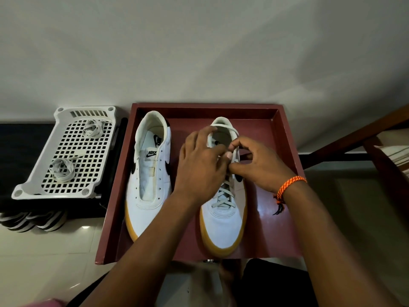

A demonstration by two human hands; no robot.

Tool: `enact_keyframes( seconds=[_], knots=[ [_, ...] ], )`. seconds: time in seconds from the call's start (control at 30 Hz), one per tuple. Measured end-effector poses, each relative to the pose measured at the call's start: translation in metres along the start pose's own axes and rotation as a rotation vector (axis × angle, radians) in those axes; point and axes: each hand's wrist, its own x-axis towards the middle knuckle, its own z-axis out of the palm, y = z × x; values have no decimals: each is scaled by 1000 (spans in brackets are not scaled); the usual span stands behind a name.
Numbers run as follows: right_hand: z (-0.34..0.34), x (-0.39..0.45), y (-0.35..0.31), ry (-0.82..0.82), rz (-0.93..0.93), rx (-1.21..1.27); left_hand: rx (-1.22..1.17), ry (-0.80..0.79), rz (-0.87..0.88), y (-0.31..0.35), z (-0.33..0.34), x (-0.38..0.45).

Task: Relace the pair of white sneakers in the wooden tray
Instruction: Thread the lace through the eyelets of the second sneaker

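Note:
Two white sneakers with tan soles stand side by side in a reddish wooden tray (pixel 285 134). The left sneaker (pixel 150 173) has bare eyelets and no lace. The right sneaker (pixel 223 213) carries a grey-white lace (pixel 223 196) crossed through its lower eyelets. Both hands meet over its upper eyelets. My left hand (pixel 199 165) pinches the lace near the tongue, fingers curled. My right hand (pixel 256 167), with an orange braided band at the wrist, pinches the lace from the right side. The hands hide the top eyelets and the lace ends.
A white perforated plastic basket (pixel 66 151) stands left of the tray with two coiled white laces (pixel 63 171) on it. Black-and-white footwear (pixel 33 220) lies below it on the pale floor. Dark wooden furniture (pixel 376 138) stands at the right, a white wall behind.

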Motion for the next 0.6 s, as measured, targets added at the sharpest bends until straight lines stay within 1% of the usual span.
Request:
enact_keyframes(
  seconds=[0.07, 0.17, 0.2, 0.27, 0.33, 0.43, 0.47, 0.5, 0.53, 0.57, 0.6],
  knots=[
    [0, 0, 0, -1, 3, 7, -38, -10, 11, 4, 6, -2],
    [-1, 0, -1, -7, 20, -22, -297, 75, -53, 0, 2, 8],
    [-1, 0, -1, -6, 25, -26, -429, 114, -99, -1, -2, 11],
    [-1, 0, -2, -4, 36, -4, -751, 162, -251, 2, -13, 13],
    [0, 0, -2, 5, 33, -10, -1123, 173, -392, 6, -22, 14],
    [0, 0, -3, 24, 12, -43, -1679, 167, -454, 5, -38, 15],
    [1, 0, -3, 25, 15, -40, -1787, 185, -479, 2, -42, 16],
    [1, 0, -3, 24, 21, -37, -1811, 205, -525, 1, -46, 17],
    [2, 0, -4, 19, 25, -34, -1742, 223, -577, -2, -47, 18],
    [3, 0, -4, 16, 26, -34, -1589, 229, -624, -4, -45, 19],
    [6, 0, -4, 19, 16, -43, -1367, 221, -649, -5, -43, 18]
  ],
)
